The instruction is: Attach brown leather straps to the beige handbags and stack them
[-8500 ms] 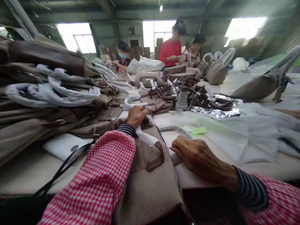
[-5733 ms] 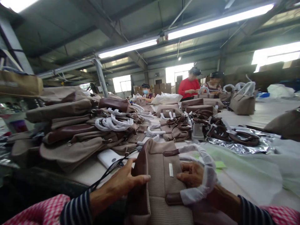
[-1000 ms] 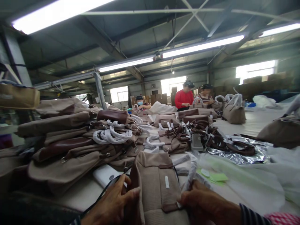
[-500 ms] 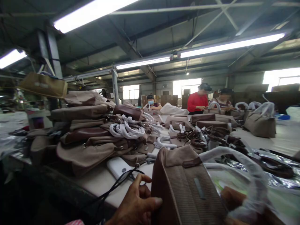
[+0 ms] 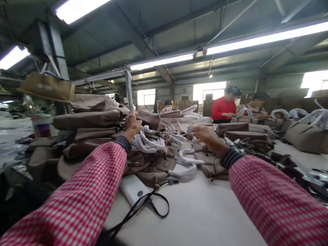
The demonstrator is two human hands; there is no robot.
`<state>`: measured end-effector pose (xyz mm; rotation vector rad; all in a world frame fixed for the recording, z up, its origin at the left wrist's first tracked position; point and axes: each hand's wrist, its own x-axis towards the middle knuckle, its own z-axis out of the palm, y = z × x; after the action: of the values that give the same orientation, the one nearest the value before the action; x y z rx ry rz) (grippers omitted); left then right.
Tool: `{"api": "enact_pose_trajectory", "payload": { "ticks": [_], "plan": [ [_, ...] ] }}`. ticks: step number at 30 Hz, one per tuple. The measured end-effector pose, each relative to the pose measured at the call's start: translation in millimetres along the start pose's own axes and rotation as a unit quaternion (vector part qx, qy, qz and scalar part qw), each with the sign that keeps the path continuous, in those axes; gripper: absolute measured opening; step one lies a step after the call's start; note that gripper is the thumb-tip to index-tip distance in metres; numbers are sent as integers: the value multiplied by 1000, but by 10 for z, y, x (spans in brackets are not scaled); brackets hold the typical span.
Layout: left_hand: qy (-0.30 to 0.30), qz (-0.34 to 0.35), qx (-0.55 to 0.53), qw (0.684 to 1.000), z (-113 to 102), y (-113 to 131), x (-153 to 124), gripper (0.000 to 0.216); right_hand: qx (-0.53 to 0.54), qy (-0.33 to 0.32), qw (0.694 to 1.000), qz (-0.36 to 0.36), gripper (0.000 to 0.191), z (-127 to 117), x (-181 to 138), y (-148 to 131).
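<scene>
My left hand (image 5: 133, 124) is stretched out to the tall pile of brown handbags (image 5: 87, 119). Its fingers are closed at the left end of a handbag with a dark brown panel (image 5: 148, 120) near the top. My right hand (image 5: 208, 138) reaches forward over the middle of the table, blurred by motion, so its grip does not show clearly. Below it lies a flat brown bag (image 5: 215, 167). Handles wrapped in white (image 5: 151, 141) hang from the pile between my hands.
A white device (image 5: 134, 189) with a black cord (image 5: 166, 208) lies on the white table (image 5: 197, 212). Finished-looking handbags (image 5: 307, 136) stand at the right. A person in red (image 5: 223, 109) and other people work across the table. A tan bag (image 5: 47, 86) hangs at the left.
The handbag that was upright in front of me between my hands has left the foreground. Both hands have moved forward, the left to the pile and the right to the table's middle.
</scene>
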<state>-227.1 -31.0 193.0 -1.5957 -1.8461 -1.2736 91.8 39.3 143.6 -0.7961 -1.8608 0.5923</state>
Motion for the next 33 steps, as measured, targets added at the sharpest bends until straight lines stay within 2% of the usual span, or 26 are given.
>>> {"api": "enact_pose_trajectory", "payload": {
  "ticks": [1,4,6,9,11,13,15,18,22,25,26,28,31,33],
  "plan": [
    [10,-5,31,999,36,-181,1,35,-17,-27,999,13,8,192,-156,165],
    [7,-6,84,996,182,-531,-74,35,-51,-89,995,16,13,649,-776,645],
    [-2,12,109,994,291,-573,-111,39,-97,-133,986,-39,17,791,-1144,858],
    [-13,77,158,984,487,-449,-110,38,-147,-143,976,-79,31,824,-1441,954],
    [-49,147,191,969,652,-350,-94,38,-175,-141,971,-87,32,808,-1481,922],
    [-110,199,208,951,828,-300,-80,41,-203,-148,963,-93,26,803,-1465,868],
    [-157,214,220,939,975,-296,-68,45,-227,-154,956,-100,21,813,-1447,825],
    [-181,193,225,938,1066,-278,-65,46,-252,-147,951,-104,15,836,-1453,800],
    [-211,190,210,936,957,-97,-270,34,-292,-138,940,-108,13,863,-1463,807],
    [-238,288,227,899,828,-33,-620,34,-324,-147,927,-122,13,887,-1449,814],
    [-240,324,243,882,790,-61,-734,35,-334,-150,922,-126,13,895,-1443,818],
    [-226,352,283,863,729,-178,-901,42,-354,-157,912,-132,12,902,-1431,828],
    [-218,328,313,864,684,-382,-978,56,-374,-178,899,-142,12,874,-1383,826],
    [-225,322,308,867,681,-456,-966,57,-375,-219,889,-148,15,823,-1302,786]
  ]
}}
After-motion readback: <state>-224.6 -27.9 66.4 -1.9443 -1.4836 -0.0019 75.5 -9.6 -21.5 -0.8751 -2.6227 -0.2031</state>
